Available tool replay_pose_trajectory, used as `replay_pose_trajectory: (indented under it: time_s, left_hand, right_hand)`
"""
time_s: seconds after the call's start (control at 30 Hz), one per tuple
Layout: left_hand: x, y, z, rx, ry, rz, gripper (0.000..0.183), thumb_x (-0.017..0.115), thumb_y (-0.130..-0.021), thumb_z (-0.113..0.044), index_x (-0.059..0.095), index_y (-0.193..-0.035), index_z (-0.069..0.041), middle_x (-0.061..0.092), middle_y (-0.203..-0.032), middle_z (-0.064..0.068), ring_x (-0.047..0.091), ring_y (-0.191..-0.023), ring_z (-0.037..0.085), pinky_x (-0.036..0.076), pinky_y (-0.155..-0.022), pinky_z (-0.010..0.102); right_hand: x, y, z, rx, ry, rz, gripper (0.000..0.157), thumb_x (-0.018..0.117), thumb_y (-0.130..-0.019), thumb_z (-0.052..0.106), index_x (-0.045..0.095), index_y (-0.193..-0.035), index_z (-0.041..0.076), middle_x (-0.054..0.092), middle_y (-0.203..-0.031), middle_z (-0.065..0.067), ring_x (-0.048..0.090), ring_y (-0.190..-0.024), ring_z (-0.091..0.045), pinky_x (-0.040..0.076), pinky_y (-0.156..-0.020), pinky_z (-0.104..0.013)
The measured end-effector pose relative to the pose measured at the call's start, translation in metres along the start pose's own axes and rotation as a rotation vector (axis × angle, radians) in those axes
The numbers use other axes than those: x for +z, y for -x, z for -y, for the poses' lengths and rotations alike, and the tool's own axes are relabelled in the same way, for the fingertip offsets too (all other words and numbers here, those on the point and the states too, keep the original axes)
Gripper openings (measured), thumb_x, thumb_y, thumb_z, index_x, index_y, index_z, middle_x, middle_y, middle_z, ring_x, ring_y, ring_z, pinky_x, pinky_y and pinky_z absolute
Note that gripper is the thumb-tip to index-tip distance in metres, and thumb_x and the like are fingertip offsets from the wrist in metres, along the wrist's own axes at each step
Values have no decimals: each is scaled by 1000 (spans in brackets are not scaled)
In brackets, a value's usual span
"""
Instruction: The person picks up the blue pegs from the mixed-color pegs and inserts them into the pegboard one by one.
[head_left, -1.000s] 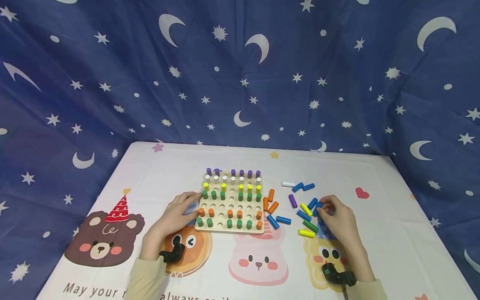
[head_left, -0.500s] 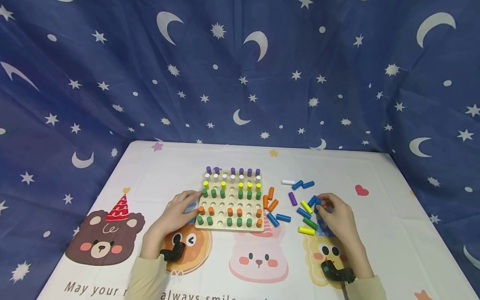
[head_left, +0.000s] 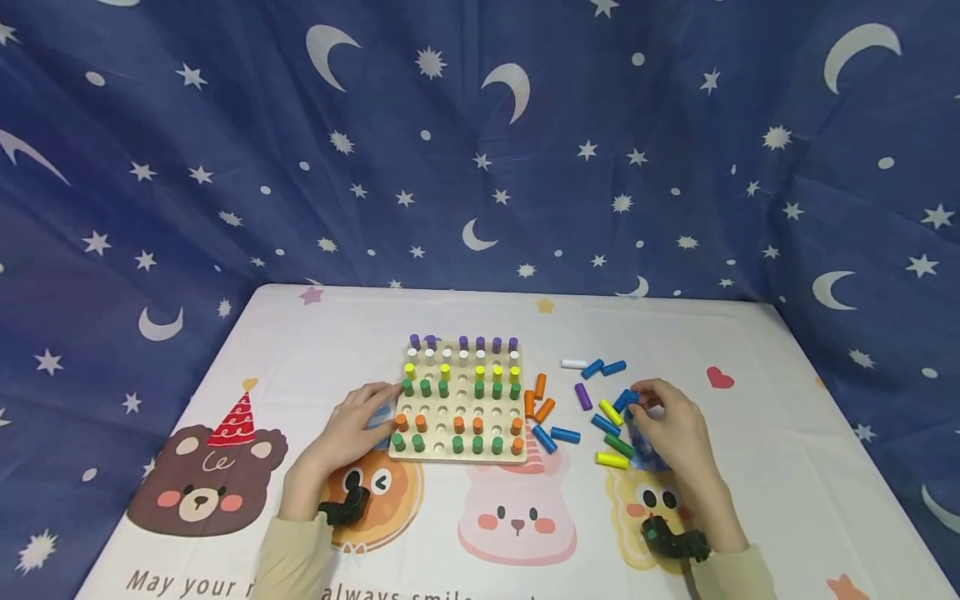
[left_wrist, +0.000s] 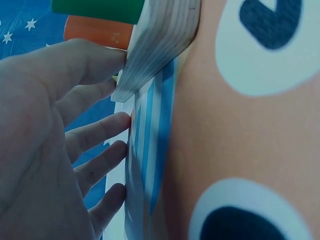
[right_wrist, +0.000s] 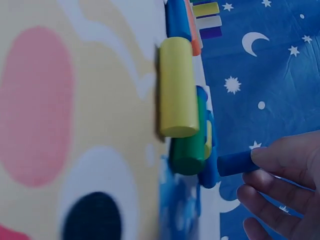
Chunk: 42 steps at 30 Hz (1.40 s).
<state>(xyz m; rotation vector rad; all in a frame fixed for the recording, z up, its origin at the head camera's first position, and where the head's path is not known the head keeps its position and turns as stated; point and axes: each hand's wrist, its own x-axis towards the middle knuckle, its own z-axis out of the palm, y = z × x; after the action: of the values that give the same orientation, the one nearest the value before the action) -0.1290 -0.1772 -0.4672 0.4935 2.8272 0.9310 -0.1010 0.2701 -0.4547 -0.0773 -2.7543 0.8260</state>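
A wooden pegboard (head_left: 429,457) lies left of the table's middle, with coloured pegs standing in rows and some bare holes. My left hand (head_left: 358,427) rests at its left side; in the left wrist view the thumb (left_wrist: 95,60) and index fingertip touch the board's edge, and the other fingers lie fairly straight. My right hand (head_left: 672,422) pinches a blue peg (right_wrist: 234,163) between thumb and fingers. In the right wrist view, that peg is held apart from the tabletop, beside a yellow peg (right_wrist: 178,87) and a green peg (right_wrist: 188,156) lying on the cloth.
Loose pegs lie between the board and my right hand: several blue, a few orange pegs (head_left: 540,386), a purple peg (head_left: 582,397) and a white peg (head_left: 573,364). The cartoon-print tablecloth (head_left: 517,521) meets a dark blue starry curtain (head_left: 480,158) behind.
My right hand, pinching the blue peg, has shifted slightly up and to the left in the head view. The left hand stays at the board's edge.
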Motion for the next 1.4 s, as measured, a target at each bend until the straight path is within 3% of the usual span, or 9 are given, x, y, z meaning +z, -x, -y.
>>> replay_pose_trajectory:
  time_s: [0.6, 1.4]
  left_hand:
    - [2, -1, 2, -1, -12, 5, 56, 59, -92, -22, 44, -145, -13, 46, -141, 13, 36, -136, 38, 26, -108, 65]
    - [0, 0, 0, 3, -1, 2, 56, 59, -93, -23, 44, -145, -14, 46, -141, 13, 37, -135, 38, 27, -107, 65]
  right_hand:
    - [-9, -10, 26, -93, 18, 43, 26, 71, -83, 7, 65, -108, 5, 67, -94, -12, 60, -90, -30, 49, -82, -47]
    - [4, -22, 83, -245, -45, 91, 22, 72, -82, 11, 67, -103, 11, 69, -93, -4, 63, -88, -22, 48, -80, -42]
